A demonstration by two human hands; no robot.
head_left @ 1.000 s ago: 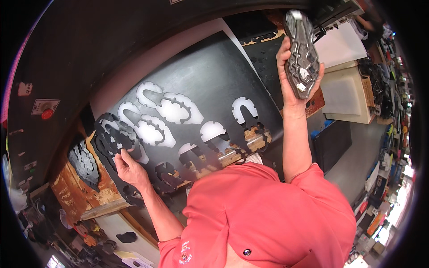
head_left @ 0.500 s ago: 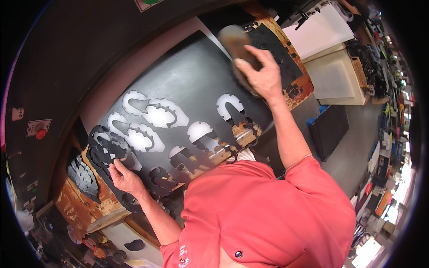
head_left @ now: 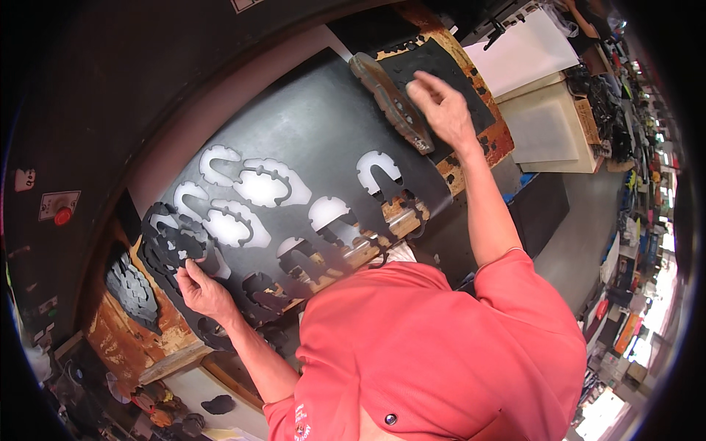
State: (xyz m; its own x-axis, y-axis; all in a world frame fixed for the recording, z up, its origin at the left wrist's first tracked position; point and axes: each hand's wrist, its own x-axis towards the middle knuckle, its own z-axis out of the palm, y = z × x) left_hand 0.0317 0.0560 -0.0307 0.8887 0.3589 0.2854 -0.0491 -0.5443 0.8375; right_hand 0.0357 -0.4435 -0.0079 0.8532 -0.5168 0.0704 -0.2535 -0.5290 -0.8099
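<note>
A large black sheet (head_left: pixel 309 125) lies on a pale board, with shoe-part-shaped holes cut through its near and left parts. At its far right rests a long, brownish metal cutting die (head_left: pixel 393 103) with a wavy outline. My right hand (head_left: pixel 447 114) is just right of the die, apart from it, fingers loosely bent and holding nothing. At the left, my left hand (head_left: pixel 206 292) pinches the edge of the black sheet between thumb and fingers, beside a pile of cut black pieces (head_left: pixel 176 235).
A stack of grey-black cut pieces (head_left: pixel 132 290) sits on the worn wooden board at the left. A dark machine with a red button (head_left: pixel 62 215) spans the far left. Another black piece (head_left: pixel 460 88) covers the board at the right, near a white box (head_left: pixel 548 125).
My right hand has let go of the cutting die and drawn slightly right of it. The die now lies still on the sheet's far right edge. My left hand stays at the sheet.
</note>
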